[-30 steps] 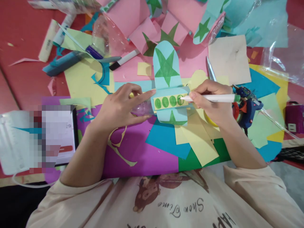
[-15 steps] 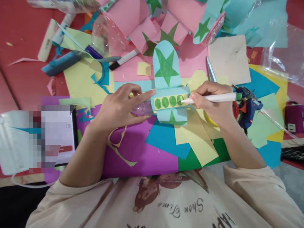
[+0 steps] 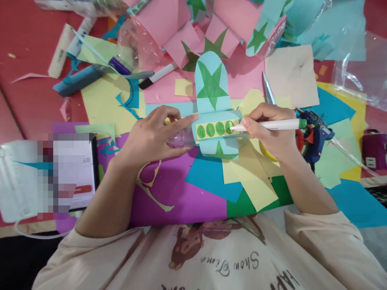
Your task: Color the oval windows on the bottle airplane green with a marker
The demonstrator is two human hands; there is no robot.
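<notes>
Along a yellow paper strip [image 3: 215, 135] sit green ovals [image 3: 220, 128]

Four green circles [image 3: 211, 129] are counted on one strip [image 3: 215, 135]; one left hand [image 3: 151, 135], one right hand [image 3: 276, 139] and one held marker [image 3: 284, 125] are seen.

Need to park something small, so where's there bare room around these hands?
Red tabletop at far left, below the pink paper sliver and up-left of the lit screen. Also the purple sheet between the curled yellow offcut and the blue sheet. It's crowded around the right hand: scissors, hot glue gun and yellow papers.
</notes>
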